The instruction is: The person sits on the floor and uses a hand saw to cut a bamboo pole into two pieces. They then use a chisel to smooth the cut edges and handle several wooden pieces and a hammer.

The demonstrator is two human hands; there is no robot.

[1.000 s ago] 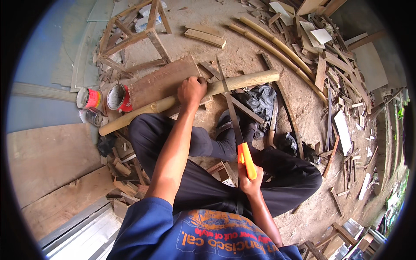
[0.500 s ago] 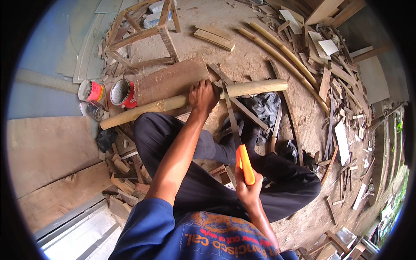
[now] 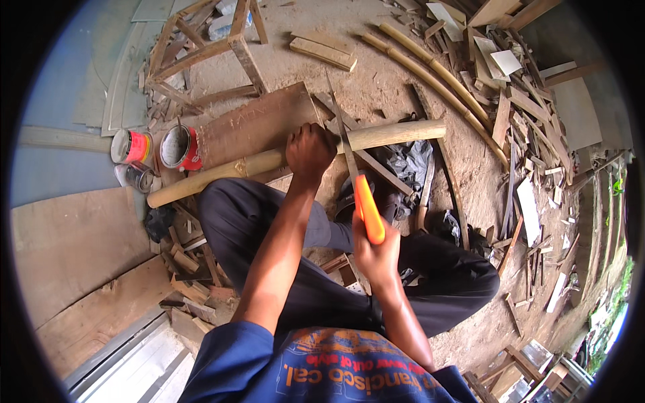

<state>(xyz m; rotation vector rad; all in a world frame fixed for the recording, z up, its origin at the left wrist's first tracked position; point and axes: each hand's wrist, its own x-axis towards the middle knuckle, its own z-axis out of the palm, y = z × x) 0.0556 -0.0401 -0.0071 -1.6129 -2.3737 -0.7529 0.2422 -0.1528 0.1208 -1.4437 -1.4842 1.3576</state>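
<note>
Right hand (image 3: pixel 377 256) had fingers closed round orange-handled saw (image 3: pixel 369 209), left hand (image 3: pixel 311 153) over bamboo pole (image 3: pixel 396 135); shirt (image 3: pixel 275 359) bore inverted lettering (image 3: pixel 356 379).

The right hand (image 3: pixel 376 255) is now farther forward than a half-second ago, carrying the hand saw's bright orange handle (image 3: pixel 369 209) closer to the thick, pale tan bamboo pole (image 3: pixel 396 134). More of the saw's long grey metal blade (image 3: pixel 338 114) reaches past the pole's far side. Compared with a second ago, the blade crosses farther from the pole's right end, and the left hand (image 3: pixel 311 151) sits nearer it.
</note>
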